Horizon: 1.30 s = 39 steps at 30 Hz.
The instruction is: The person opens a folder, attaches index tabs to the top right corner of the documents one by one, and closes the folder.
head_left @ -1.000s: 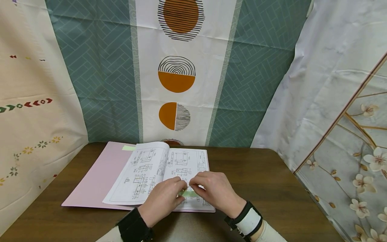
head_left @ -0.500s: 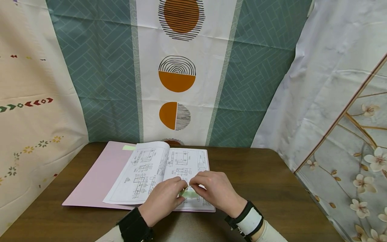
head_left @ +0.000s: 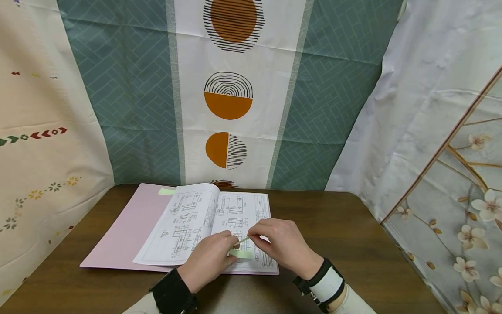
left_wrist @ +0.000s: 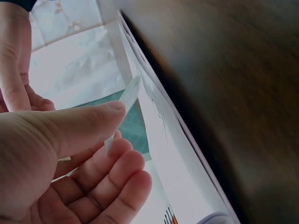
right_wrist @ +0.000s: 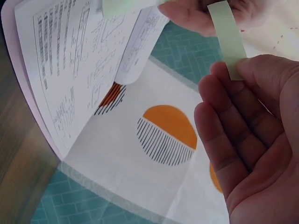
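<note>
A pale green sticky note strip point(head_left: 242, 240) slants between my two hands above an open booklet of technical drawings point(head_left: 235, 209). My right hand point(head_left: 280, 246) pinches one end of it between thumb and fingertips; in the right wrist view this sticky strip point(right_wrist: 227, 39) reaches up to overlap the left fingers. My left hand point(head_left: 209, 259) holds a second pale green sticky strip point(head_left: 242, 254), seen edge-on under the thumb in the left wrist view point(left_wrist: 131, 93). This lower strip overlaps the right-hand page in the head view. Part of it is hidden by the left fingers.
The booklet lies in a pink folder point(head_left: 121, 231) on a dark wooden table point(head_left: 321, 235). Another green sticky strip point(head_left: 167, 192) is on the folder's inner cover near the top. The left page point(head_left: 180, 222) curls up at the spine. Patterned curtains point(head_left: 231, 152) hang behind the table.
My right hand has shifted slightly up and right, drawing a thin green sticky strip away from the one in my left hand. The left hand, booklet and folder stay nearly in place.
</note>
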Each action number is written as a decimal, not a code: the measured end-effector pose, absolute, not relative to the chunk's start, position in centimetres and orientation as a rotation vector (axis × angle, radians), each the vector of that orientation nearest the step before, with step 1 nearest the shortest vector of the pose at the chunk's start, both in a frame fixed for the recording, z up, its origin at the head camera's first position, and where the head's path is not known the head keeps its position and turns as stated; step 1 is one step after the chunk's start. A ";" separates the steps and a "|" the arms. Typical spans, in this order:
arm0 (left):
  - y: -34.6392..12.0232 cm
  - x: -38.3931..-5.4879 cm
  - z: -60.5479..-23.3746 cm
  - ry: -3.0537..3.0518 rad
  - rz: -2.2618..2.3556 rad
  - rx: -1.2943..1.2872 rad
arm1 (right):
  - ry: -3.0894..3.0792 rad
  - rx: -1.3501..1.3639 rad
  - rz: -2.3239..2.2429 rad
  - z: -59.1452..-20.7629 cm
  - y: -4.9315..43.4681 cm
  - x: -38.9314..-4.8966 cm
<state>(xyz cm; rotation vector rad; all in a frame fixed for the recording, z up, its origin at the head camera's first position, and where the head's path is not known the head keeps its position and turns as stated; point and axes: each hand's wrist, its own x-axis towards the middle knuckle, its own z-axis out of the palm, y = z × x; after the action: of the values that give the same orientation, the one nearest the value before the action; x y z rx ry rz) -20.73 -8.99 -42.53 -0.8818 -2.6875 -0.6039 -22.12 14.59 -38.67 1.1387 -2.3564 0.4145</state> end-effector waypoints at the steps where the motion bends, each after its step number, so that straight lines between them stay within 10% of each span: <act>1: -9.1 -20.7 -42.5 -2.687 -0.601 -0.879 | -2.352 1.134 0.418 -38.6 14.7 -22.2; 39: -11.3 -17.2 -44.2 -2.705 -0.397 -1.153 | -2.509 0.889 0.503 -39.0 16.1 -23.6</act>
<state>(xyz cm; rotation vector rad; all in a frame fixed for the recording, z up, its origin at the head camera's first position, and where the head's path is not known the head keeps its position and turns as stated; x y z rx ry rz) -17.16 -11.25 -44.15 -1.1531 -2.7055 -0.3971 -23.57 16.08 -39.04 0.8885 -2.5085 0.5033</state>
